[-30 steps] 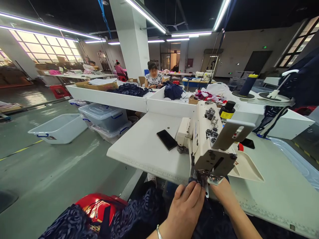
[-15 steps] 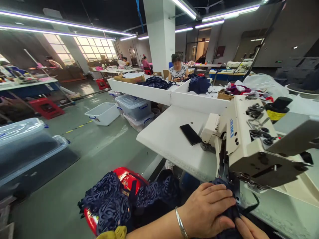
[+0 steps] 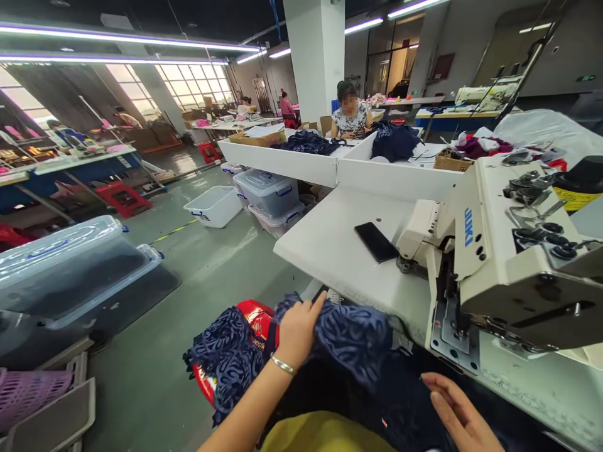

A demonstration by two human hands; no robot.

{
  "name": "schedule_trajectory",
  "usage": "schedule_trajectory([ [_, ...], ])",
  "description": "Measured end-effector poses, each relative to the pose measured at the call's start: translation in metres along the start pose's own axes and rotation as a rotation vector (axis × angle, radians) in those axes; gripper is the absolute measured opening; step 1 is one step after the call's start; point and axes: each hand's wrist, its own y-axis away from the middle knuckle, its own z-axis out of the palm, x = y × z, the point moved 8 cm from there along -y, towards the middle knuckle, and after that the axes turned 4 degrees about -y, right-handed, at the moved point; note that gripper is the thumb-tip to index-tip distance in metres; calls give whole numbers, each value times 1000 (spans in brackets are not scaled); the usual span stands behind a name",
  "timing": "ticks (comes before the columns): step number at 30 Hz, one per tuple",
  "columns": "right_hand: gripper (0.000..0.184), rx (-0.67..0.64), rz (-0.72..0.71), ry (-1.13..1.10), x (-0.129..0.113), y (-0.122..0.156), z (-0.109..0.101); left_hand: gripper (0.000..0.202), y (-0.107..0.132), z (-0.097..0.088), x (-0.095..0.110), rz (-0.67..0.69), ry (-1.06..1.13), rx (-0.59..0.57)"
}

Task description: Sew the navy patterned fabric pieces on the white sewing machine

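The white surface [image 3: 325,232] bears a sewing machine [image 3: 509,257] at its near edge. By that edge, patterned navy fabric [image 3: 355,342] is gripped by the fingers of the left hand [image 3: 296,333]; the right hand [image 3: 459,411] has its fingers narrowly parted.

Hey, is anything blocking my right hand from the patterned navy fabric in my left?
Nothing visible blocks your right hand from the patterned fabric in your left hand; only dark cloth shows between them.
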Motion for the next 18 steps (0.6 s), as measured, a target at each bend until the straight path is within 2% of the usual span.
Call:
schedule_trajectory([
  [1,46,17,-48,44,-3,-6,-3,64,-2,0,-13,-38,-58,-5],
  [3,43,42,-124,128,-1,-13,-6,67,2,17,-30,-90,-146,-55],
  [6,36,-10,-173,263,21,-14,10,70,20,70,-36,-130,-212,-209],
  [8,31,5,-231,475,38,-9,26,68,34,104,-36,-146,-219,-317],
  [10,22,46,-285,676,50,-3,40,64,40,122,-35,-141,-207,-383],
  [12,15,52,-306,751,55,3,49,61,38,123,-29,-106,-177,-406],
  [14,14,21,-311,681,46,9,50,57,30,114,-13,-32,-113,-414],
  [16,12,-22,-271,474,27,15,40,51,23,101,19,94,2,-437],
  [18,9,-88,-195,192,3,24,26,43,22,92,65,257,159,-485],
])
